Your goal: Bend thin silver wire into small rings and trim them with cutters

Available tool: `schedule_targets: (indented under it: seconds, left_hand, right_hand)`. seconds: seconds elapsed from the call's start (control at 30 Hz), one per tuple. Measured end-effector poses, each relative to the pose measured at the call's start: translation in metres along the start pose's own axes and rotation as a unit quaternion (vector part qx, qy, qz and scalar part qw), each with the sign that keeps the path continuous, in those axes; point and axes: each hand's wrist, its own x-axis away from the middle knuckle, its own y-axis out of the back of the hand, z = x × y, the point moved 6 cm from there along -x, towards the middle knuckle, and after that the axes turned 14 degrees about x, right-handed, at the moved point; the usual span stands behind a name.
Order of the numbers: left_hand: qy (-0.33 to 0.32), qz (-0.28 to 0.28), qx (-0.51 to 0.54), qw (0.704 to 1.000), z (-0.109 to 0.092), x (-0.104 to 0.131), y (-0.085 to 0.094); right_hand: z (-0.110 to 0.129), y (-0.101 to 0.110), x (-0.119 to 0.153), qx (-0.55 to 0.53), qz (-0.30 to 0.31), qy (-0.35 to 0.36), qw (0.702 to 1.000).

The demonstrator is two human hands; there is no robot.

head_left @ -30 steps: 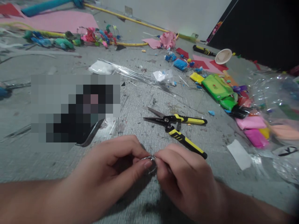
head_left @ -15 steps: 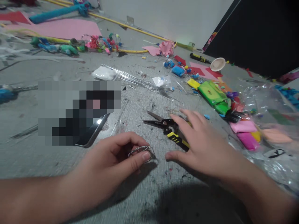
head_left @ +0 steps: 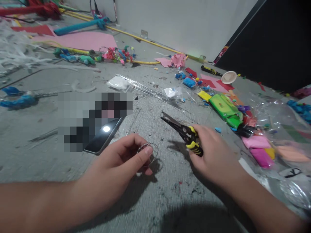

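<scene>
My left hand (head_left: 128, 158) pinches a small ring of twisted silvery wire (head_left: 155, 150) between thumb and fingers, a little above the grey surface. To its right, my right hand (head_left: 211, 152) is wrapped round the handles of black-and-yellow wire cutters (head_left: 186, 132). Their narrow jaws point up and left, nearly closed, and a shadow below shows them lifted off the surface. A phone (head_left: 103, 137) with a bright reflection lies beyond my left hand, partly pixelated. Farther off, a bundle of thin straight wires (head_left: 148, 89) rests beside a white packet (head_left: 118, 83).
Bright clay packets, including a green one (head_left: 224, 108) and a magenta one (head_left: 261, 157), lie to the right near clear plastic (head_left: 272, 111). Toward the wall are pink paper (head_left: 80, 42), a yellow cable (head_left: 145, 37) and a yellow-black tool (head_left: 211, 70). White strips (head_left: 17, 48) lie at far left.
My right hand has closed on the wire cutters and raised them off the surface; their jaws have come closer together. The wire ring has turned in my left hand. The view has shifted slightly.
</scene>
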Motion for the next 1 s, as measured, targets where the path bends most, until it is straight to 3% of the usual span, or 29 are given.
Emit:
schedule_targets:
  seconds: [0.1,0.33,0.63,1.0]
  left_hand:
    - [0.015,0.000,0.061,0.998,0.004,0.001,-0.001]
    - [0.037,0.002,0.076,0.996,0.006,-0.002,-0.002]
    - [0.025,0.020,0.027,0.999,0.002,-0.002,-0.004]
    - [0.041,0.016,0.012,0.999,0.002,-0.003,-0.003]
  right_hand:
    - [0.002,-0.001,0.001,-0.005,-0.064,0.045,0.997]
    - [-0.002,0.005,-0.001,0.013,-0.128,0.102,0.986]
    - [0.000,0.010,-0.002,0.021,-0.124,0.158,0.979]
    - [-0.002,0.013,0.001,0.043,-0.147,0.148,0.977]
